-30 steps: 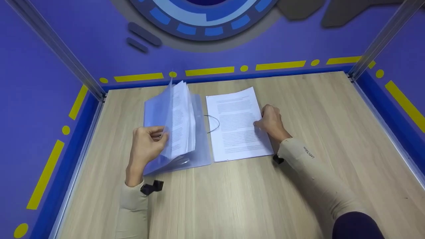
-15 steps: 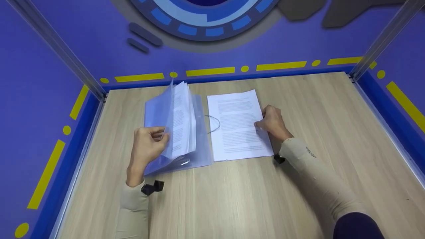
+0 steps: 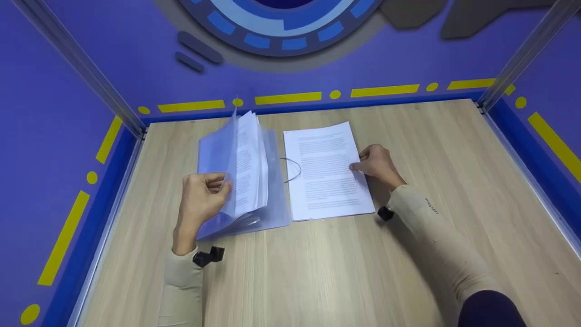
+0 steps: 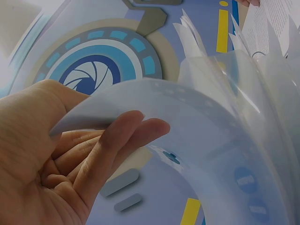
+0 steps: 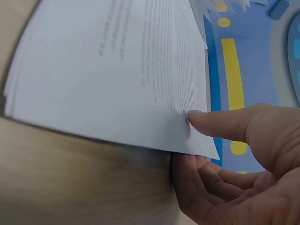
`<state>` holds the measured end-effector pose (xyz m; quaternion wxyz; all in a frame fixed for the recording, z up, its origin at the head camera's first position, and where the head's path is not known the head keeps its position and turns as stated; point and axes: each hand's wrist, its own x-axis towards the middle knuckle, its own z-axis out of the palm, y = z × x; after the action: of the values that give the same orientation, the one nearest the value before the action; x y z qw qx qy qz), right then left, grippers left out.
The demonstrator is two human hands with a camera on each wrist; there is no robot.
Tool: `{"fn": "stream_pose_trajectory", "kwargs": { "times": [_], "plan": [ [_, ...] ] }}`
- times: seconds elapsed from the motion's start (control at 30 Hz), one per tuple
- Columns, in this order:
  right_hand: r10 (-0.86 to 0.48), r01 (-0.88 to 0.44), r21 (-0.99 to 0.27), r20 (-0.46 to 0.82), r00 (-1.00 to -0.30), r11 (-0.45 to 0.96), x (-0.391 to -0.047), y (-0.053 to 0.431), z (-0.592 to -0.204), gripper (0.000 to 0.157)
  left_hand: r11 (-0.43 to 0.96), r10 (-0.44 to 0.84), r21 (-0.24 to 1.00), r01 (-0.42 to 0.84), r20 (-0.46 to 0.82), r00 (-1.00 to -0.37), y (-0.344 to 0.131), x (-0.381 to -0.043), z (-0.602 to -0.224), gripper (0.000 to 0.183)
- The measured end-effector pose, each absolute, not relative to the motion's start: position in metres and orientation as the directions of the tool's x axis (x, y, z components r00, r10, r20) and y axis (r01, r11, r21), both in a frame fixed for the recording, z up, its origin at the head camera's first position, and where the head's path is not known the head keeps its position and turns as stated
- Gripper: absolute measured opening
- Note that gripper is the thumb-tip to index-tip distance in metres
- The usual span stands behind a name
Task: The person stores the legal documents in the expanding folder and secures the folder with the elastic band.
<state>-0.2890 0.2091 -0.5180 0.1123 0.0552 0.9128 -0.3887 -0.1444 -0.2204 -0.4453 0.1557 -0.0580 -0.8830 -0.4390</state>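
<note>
My left hand (image 3: 203, 197) pinches the free edge of a translucent plastic cover (image 4: 201, 112) between thumb and fingers. That cover stands raised and bent over an open translucent folder (image 3: 277, 200), with several printed sheets (image 3: 247, 168) leaning upright beside it. On the table to the right lies a stack of printed paper (image 3: 324, 172), text side up. My right hand (image 3: 377, 162) pinches the stack's right edge, the thumb on top and the fingers beneath, as the right wrist view shows. A thin dark curved strand (image 3: 297, 169) arcs from the folder onto the stack's left margin.
The wooden tabletop (image 3: 290, 272) extends in front of the papers and to both sides. A blue panel (image 3: 290, 81) with yellow marks stands behind it, with more panels left and right. Metal posts (image 3: 86, 68) rise at the back corners.
My right hand and forearm have shifted slightly to the right, the thumb still on the stack's edge. The left hand and the raised cover look unchanged.
</note>
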Motion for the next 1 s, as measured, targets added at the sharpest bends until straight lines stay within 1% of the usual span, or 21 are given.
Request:
{"fn": "stream_pose_trajectory", "kwargs": {
  "times": [0.13,0.4,0.53,0.63,0.77,0.9,1.0],
  "plan": [
    [0.02,0.23,-0.717,-0.289,-0.957,0.658,-0.293,0.213,-0.517,0.036,0.608,-0.036,0.757,0.238,0.326,-0.945,-0.221,-0.144,-0.445,0.021],
    [0.008,0.281,-0.745,-0.347,-0.938,0.604,-0.299,0.217,-0.519,0.032,0.598,-0.043,0.768,0.23,0.317,-0.948,-0.221,-0.144,-0.445,0.021],
    [-0.01,0.321,-0.784,-0.384,-0.923,0.531,-0.301,0.224,-0.52,0.03,0.59,-0.041,0.773,0.231,0.315,-0.948,-0.222,-0.145,-0.446,0.021],
    [-0.039,0.363,-0.814,-0.426,-0.904,0.454,-0.303,0.232,-0.523,0.031,0.588,-0.037,0.773,0.236,0.318,-0.947,-0.222,-0.144,-0.447,0.021],
    [-0.07,0.427,-0.824,-0.484,-0.872,0.373,-0.304,0.24,-0.526,0.036,0.592,-0.039,0.77,0.237,0.321,-0.946,-0.222,-0.144,-0.447,0.021],
    [-0.067,0.455,-0.816,-0.508,-0.859,0.357,-0.306,0.245,-0.526,0.039,0.596,-0.045,0.769,0.232,0.32,-0.946,-0.222,-0.144,-0.447,0.021],
    [-0.073,0.456,-0.809,-0.515,-0.854,0.371,-0.306,0.249,-0.525,0.037,0.598,-0.048,0.769,0.227,0.317,-0.947,-0.222,-0.144,-0.446,0.022]
  ]
}}
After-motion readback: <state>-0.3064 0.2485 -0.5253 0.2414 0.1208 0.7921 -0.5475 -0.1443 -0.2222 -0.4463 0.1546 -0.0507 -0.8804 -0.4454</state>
